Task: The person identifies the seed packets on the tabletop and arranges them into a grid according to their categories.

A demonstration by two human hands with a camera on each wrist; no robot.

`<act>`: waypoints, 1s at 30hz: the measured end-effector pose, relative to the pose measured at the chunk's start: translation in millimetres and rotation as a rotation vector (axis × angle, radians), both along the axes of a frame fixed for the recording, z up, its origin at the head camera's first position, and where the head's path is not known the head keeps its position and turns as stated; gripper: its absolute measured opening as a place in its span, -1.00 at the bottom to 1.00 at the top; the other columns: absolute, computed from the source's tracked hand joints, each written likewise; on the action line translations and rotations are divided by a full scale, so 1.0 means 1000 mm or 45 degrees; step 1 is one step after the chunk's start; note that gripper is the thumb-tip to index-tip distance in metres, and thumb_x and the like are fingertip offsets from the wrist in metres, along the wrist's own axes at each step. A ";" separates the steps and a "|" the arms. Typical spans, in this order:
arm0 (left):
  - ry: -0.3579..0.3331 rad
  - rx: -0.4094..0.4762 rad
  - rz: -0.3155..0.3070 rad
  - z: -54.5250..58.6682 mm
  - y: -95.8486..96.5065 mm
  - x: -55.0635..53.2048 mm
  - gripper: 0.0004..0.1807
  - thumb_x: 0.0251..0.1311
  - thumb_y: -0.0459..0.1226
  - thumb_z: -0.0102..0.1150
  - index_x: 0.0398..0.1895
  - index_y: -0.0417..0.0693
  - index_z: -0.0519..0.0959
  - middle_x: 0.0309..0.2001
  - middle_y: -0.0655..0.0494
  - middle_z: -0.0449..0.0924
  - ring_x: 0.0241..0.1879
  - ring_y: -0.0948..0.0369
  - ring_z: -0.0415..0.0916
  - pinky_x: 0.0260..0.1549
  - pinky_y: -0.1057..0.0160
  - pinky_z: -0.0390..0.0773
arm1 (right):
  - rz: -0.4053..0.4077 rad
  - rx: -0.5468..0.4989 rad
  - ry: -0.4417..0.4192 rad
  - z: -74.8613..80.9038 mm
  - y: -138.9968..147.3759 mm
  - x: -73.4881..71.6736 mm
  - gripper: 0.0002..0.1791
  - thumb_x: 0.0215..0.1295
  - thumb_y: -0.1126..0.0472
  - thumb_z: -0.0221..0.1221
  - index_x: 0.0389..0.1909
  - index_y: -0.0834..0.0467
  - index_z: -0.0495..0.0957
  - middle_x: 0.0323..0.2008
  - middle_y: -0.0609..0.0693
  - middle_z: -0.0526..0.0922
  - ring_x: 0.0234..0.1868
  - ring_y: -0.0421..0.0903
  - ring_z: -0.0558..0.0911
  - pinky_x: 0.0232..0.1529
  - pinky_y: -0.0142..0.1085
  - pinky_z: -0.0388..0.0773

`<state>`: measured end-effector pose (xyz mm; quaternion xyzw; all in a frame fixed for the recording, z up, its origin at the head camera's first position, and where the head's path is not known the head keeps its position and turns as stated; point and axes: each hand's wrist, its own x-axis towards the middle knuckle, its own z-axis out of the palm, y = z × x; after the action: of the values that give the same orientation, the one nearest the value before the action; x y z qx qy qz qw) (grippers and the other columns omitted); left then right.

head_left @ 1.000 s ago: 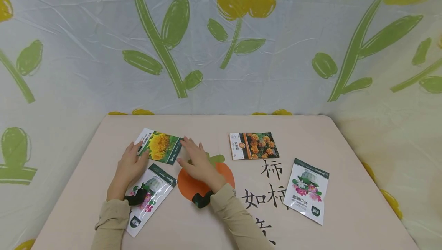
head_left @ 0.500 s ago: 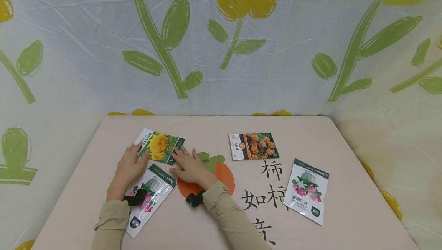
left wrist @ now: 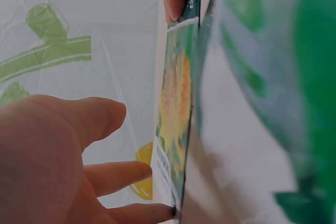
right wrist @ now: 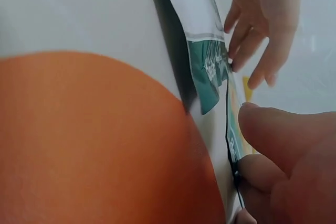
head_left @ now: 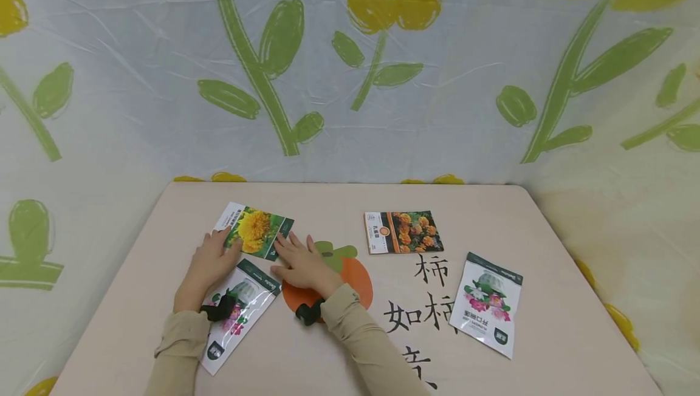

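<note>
Yellow bloom on a green ground with a white end band and a dark green end strip: that's the yellow-flower packet, flat on the far left part of the table, set at a slant, printed face up. Left hand is on its white end, right hand on its dark end; fingers of both extended and touching, neither clenched round it. Surface looks glossy. Nearest obstacle: a white pouch with pink blooms, just on the person's side of it, partly under the left wrist and its black strap; in the right wrist view its green end looks raised off the table. Right hand and right sleeve cover part of an orange persimmon print. Well apart to the right: an orange-flower packet and a matching white pouch, its print upside down. Backdrop is pale with green stems and yellow flowers. Text: orange-flower packet reads 孔雀草; right pouch 开口碗莲; left pouch's green strip looks like "Beishu". Table characters: 柿, 如, 柿, plus a lower one partly behind the sleeve. Yellow-flower packet's small print too tiny to read.
</note>
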<state>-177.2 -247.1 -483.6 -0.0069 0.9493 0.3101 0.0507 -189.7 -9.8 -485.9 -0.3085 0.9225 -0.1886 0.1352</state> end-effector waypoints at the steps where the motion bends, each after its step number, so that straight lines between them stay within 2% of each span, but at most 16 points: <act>1: -0.016 -0.011 -0.001 0.001 0.001 -0.002 -0.20 0.49 0.10 -0.23 0.50 -0.36 0.07 0.44 -0.56 -0.06 0.42 -0.48 -0.25 0.30 -0.46 -0.18 | -0.001 0.000 -0.004 0.000 0.000 0.000 -0.33 0.55 -0.13 -0.10 0.54 0.07 0.11 0.56 -0.09 -0.01 0.57 -0.03 -0.12 0.50 0.08 -0.31; 7: -0.079 -0.062 -0.018 0.004 0.002 -0.015 -0.17 0.49 0.13 -0.27 0.49 -0.40 0.07 0.43 -0.54 -0.01 0.41 -0.49 -0.23 0.31 -0.45 -0.17 | -0.008 -0.019 0.006 0.000 0.001 -0.001 -0.35 0.55 -0.11 -0.10 0.54 0.05 0.11 0.56 -0.11 0.02 0.57 -0.02 -0.12 0.49 0.09 -0.34; 14: -0.064 -0.085 -0.064 0.005 0.004 -0.026 -0.22 0.51 0.05 -0.24 0.46 -0.47 0.09 0.41 -0.59 -0.01 0.41 -0.49 -0.22 0.30 -0.46 -0.20 | -0.017 0.026 0.038 0.000 0.003 -0.001 -0.34 0.53 -0.13 -0.08 0.54 0.01 0.12 0.56 -0.14 0.04 0.57 0.00 -0.13 0.49 0.11 -0.32; 20: -0.094 -0.084 -0.076 0.004 0.008 -0.036 -0.23 0.51 0.03 -0.23 0.47 -0.46 0.07 0.42 -0.61 -0.08 0.41 -0.49 -0.27 0.33 -0.42 -0.23 | -0.010 0.075 0.029 0.001 0.004 -0.001 -0.33 0.54 -0.15 -0.09 0.56 -0.03 0.09 0.56 -0.16 0.01 0.58 0.01 -0.16 0.49 0.11 -0.33; 30: -0.090 -0.079 -0.104 0.001 0.017 -0.056 -0.25 0.51 0.01 -0.20 0.44 -0.50 0.10 0.42 -0.63 -0.11 0.42 -0.49 -0.28 0.34 -0.41 -0.20 | 0.013 0.094 -0.033 0.001 0.008 -0.001 -0.32 0.54 -0.16 -0.11 0.57 -0.04 0.04 0.57 -0.19 -0.05 0.58 0.00 -0.23 0.48 0.14 -0.37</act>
<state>-233.4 -230.3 -482.7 0.0195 0.9556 0.2778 0.0967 -191.0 -1.5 -485.0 -0.3055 0.9254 -0.1575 0.1593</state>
